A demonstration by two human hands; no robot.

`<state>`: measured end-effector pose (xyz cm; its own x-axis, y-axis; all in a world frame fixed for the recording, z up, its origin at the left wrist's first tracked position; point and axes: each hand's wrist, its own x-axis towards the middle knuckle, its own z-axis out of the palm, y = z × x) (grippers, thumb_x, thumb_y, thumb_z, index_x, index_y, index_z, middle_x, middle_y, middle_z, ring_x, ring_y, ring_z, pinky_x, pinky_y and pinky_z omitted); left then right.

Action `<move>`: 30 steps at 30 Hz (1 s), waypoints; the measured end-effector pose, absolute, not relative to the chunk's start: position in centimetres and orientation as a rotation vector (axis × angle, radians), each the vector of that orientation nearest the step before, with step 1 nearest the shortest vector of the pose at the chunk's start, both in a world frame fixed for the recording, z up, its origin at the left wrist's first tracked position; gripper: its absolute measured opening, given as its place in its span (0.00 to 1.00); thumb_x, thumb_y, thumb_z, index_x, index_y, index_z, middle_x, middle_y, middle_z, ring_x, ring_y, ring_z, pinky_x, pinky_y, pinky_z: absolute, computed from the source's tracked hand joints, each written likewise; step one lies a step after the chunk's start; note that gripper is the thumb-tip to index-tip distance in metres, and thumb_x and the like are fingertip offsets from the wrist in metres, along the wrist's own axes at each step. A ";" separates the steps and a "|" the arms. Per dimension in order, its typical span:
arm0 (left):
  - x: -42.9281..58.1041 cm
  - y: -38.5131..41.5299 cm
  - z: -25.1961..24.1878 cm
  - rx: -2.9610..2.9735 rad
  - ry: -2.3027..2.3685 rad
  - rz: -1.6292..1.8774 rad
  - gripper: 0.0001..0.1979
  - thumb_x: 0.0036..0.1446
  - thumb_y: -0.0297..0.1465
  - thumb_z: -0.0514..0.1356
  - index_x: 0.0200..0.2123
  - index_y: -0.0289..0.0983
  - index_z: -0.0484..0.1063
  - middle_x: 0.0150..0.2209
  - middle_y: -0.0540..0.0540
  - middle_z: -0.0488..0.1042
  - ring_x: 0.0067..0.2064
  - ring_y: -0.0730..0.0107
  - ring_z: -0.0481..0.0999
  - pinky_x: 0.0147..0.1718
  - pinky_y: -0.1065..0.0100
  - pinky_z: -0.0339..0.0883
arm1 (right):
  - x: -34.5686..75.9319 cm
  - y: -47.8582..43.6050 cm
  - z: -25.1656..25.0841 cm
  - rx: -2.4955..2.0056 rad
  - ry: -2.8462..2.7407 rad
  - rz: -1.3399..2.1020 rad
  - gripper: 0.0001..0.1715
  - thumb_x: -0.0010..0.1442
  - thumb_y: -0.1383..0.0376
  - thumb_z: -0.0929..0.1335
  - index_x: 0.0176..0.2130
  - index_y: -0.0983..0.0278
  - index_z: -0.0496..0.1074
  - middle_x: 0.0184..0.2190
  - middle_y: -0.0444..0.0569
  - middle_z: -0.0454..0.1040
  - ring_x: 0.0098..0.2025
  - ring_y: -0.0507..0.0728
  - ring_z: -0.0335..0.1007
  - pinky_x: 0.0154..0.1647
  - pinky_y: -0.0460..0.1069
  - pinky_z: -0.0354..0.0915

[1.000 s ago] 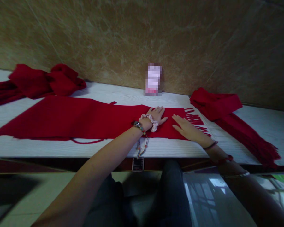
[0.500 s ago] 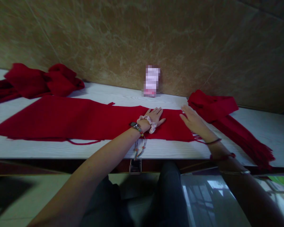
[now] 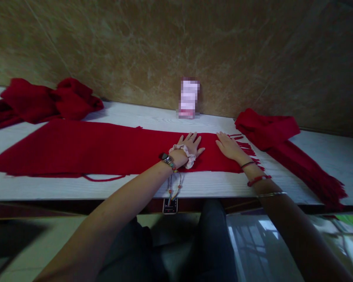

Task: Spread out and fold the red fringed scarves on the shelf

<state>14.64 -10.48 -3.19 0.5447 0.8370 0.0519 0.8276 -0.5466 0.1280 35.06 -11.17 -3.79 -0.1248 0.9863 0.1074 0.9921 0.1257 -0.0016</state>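
Your flat red scarf [image 3: 120,149] lies lengthwise on the pale surface [image 3: 61,188]. Your left hand [image 3: 191,146] rests on the scarf, fingers splayed and released; your right hand [image 3: 231,148] lies at the scarf's fringed end, fingers extended, grasping nothing. Beyond the scarf's far-left part sits a crumpled red cloth [image 3: 38,102]; right of its fringe, a folded red scarf [image 3: 267,129].

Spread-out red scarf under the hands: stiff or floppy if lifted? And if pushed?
The red scarf will probably droop if lifted by one end: it lies as flat cloth, with a narrow strip curling from its near edge. Its fringe likely dangles, since the strands splay loosely. Being long cloth, it may bunch when pushed.
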 end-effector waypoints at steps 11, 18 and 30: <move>13.2 -8.3 -2.9 2.787 1.336 0.106 0.25 0.62 0.41 0.44 0.59 0.40 0.54 0.62 0.43 0.51 0.62 0.55 0.49 0.56 0.52 0.47 | 35.4 -9.0 -2.8 -1.999 -2.436 -0.094 0.29 0.62 0.60 0.54 0.59 0.71 0.54 0.61 0.59 0.51 0.63 0.62 0.44 0.59 0.62 0.47; 14.3 -10.9 -1.0 3.055 0.611 0.159 0.27 0.53 0.47 0.53 0.51 0.38 0.62 0.47 0.41 0.67 0.46 0.61 0.68 0.42 0.64 0.64 | 35.9 -8.4 -4.4 -1.732 -2.393 -0.039 0.28 0.61 0.62 0.54 0.57 0.72 0.57 0.59 0.60 0.56 0.61 0.60 0.49 0.59 0.60 0.48; 14.2 -12.6 0.3 3.258 0.629 0.150 0.21 0.52 0.27 0.55 0.51 0.38 0.61 0.45 0.43 0.69 0.39 0.66 0.70 0.30 0.69 0.63 | 35.5 -9.7 -2.7 -1.330 -2.472 0.178 0.26 0.59 0.59 0.60 0.55 0.63 0.62 0.58 0.52 0.60 0.60 0.58 0.52 0.59 0.58 0.52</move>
<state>14.21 -12.65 0.27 0.9248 0.3603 0.1217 0.3765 -0.9127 -0.1590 35.53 -9.72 -2.72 -0.5112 0.8292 0.2260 0.7884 0.5571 -0.2609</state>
